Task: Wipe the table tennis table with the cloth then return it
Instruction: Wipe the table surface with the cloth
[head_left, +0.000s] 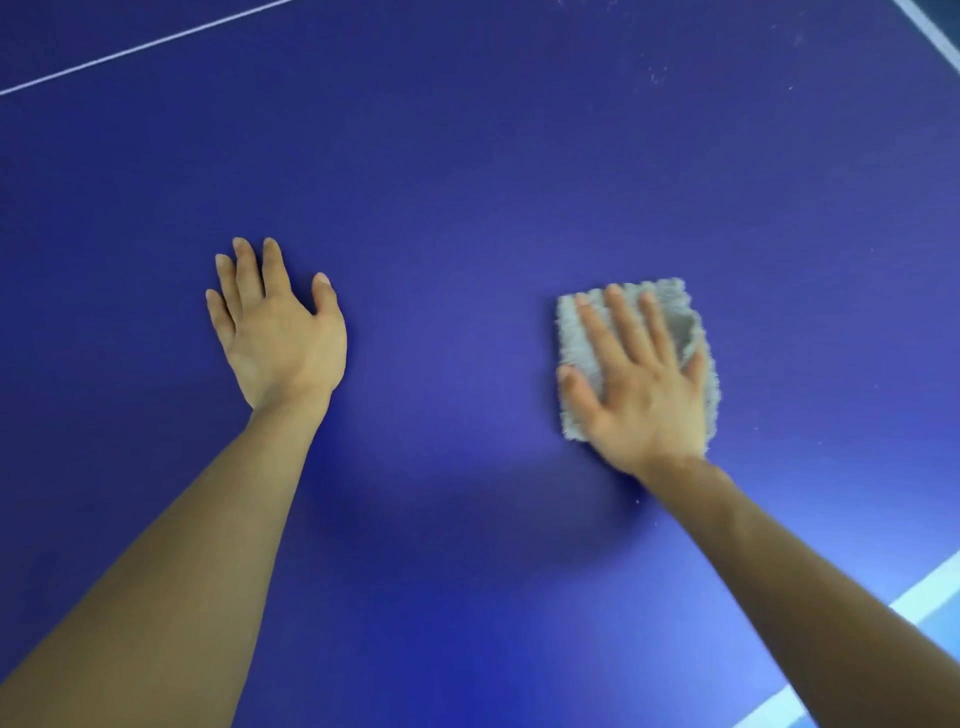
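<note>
The blue table tennis table (467, 171) fills the whole view. A small grey fluffy cloth (675, 306), folded into a rectangle, lies flat on it right of centre. My right hand (636, 379) presses down on the cloth with straight, spread fingers and covers most of it. My left hand (275, 327) rests flat on the bare table surface to the left, fingers straight, holding nothing.
A thin white line (145, 47) crosses the top left of the table. White edge lines show at the top right corner (930, 23) and at the bottom right (924, 597). Pale dust specks (657, 75) dot the surface at the upper right.
</note>
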